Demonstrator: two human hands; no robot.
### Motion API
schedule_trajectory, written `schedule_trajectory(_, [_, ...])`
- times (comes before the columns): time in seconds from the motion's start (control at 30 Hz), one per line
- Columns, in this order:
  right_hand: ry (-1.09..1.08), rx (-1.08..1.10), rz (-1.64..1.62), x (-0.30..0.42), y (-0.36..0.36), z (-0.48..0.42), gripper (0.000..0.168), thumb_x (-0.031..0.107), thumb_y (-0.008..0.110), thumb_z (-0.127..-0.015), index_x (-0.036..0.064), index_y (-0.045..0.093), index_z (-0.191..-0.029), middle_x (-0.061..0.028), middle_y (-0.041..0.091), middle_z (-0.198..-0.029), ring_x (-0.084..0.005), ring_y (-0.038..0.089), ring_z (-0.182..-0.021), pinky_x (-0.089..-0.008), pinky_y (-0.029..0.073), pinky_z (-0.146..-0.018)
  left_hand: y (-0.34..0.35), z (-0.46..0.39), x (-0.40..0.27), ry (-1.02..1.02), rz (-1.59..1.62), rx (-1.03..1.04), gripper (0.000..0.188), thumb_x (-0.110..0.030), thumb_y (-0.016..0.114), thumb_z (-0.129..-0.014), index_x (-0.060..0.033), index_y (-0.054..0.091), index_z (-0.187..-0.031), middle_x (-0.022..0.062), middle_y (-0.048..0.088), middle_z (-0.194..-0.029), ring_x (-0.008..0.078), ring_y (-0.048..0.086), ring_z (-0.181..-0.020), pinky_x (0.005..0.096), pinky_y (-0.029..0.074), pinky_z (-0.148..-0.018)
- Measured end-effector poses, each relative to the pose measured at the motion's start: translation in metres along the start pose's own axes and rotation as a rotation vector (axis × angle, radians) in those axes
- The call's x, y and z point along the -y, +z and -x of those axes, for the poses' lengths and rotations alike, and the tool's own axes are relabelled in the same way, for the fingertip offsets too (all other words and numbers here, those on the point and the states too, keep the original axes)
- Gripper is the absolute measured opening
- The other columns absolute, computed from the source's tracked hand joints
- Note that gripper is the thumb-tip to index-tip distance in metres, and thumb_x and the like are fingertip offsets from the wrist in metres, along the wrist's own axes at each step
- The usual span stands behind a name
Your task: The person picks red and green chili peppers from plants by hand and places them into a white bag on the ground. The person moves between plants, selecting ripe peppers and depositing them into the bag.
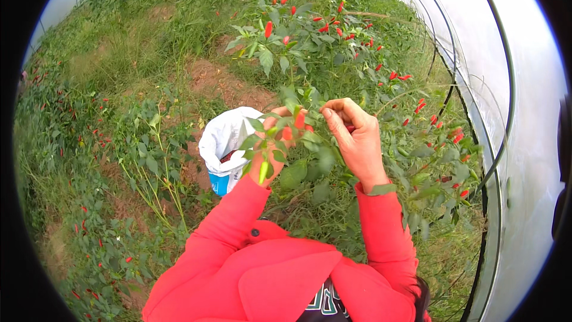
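My left hand (269,167) is among the leaves of a chili pepper plant (292,174), its fingers partly covered by foliage. Two red chili peppers (300,120) hang in front of it, and a pale green chili (263,172) dangles by the wrist. Whether those fingers grip anything is hidden. Across from it, my right hand (357,138) is curled, thumb and forefinger tips together; a bit of red chili (350,129) shows inside the palm. Left of my left hand, a white woven sack (214,143) stands with its mouth folded down and dark red contents (228,156) inside.
Chili bushes with many red fruits (326,27) grow ahead and along the right. More plants (152,156) stand on the left among grass, with bare soil (219,80) between rows. A plastic greenhouse wall (532,143) with curved hoops (507,62) bounds the right side.
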State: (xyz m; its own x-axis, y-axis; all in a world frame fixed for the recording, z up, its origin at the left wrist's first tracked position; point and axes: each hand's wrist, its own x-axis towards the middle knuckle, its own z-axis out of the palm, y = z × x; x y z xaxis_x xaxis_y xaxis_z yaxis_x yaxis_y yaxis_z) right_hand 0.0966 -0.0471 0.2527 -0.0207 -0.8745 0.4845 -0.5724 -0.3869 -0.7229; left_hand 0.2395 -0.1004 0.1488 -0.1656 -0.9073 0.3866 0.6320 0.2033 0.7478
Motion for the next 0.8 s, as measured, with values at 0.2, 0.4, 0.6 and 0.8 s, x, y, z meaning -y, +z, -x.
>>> schedule_trajectory(0.2, [-0.119,0.151,0.254,0.015,-0.016,0.006,0.03,0.001,0.064,-0.08,0.007,0.064,-0.11,-0.0091,0.057,-0.066,-0.0158,0.048,-0.05,-0.0308,0.041,-0.051,-0.003,0.003,0.016,0.107,-0.126,0.071,0.025,-0.006,0.063,-0.089,-0.0006,0.061,-0.114,0.0028,0.062,-0.115,0.0115,0.058,-0.101,0.0293,0.046,-0.092])
schedule_trajectory(0.4, [-0.364,0.226,0.474,0.019,-0.024,0.014,0.037,0.002,0.067,-0.074,0.007,0.062,-0.111,-0.0118,0.066,-0.087,-0.0308,0.063,-0.076,-0.0382,0.051,-0.064,0.0,0.001,0.016,0.18,-0.162,0.232,0.031,-0.001,0.065,-0.083,0.0003,0.061,-0.114,0.0068,0.061,-0.112,0.0145,0.059,-0.098,0.031,0.048,-0.089])
schedule_trajectory(0.6, [-0.378,0.163,0.449,0.012,-0.019,0.01,0.013,0.01,0.068,-0.083,0.002,0.066,-0.094,-0.013,0.066,-0.083,-0.0309,0.064,-0.071,-0.0372,0.049,-0.06,0.003,0.016,0.012,0.1,-0.255,0.198,0.025,-0.003,0.064,-0.089,-0.0011,0.067,-0.114,0.0067,0.068,-0.117,0.0093,0.06,-0.103,0.0325,0.047,-0.094])
schedule_trajectory(0.8, [0.284,0.181,-0.294,-0.015,-0.009,0.004,0.022,0.02,0.066,-0.092,0.0,0.072,-0.097,0.0018,0.055,-0.061,-0.0054,0.042,-0.054,-0.0248,0.032,-0.048,0.005,0.018,-0.012,0.132,-0.252,0.133,0.025,0.001,0.06,-0.091,-0.0011,0.066,-0.115,0.0044,0.069,-0.11,0.0095,0.062,-0.096,0.0283,0.05,-0.089])
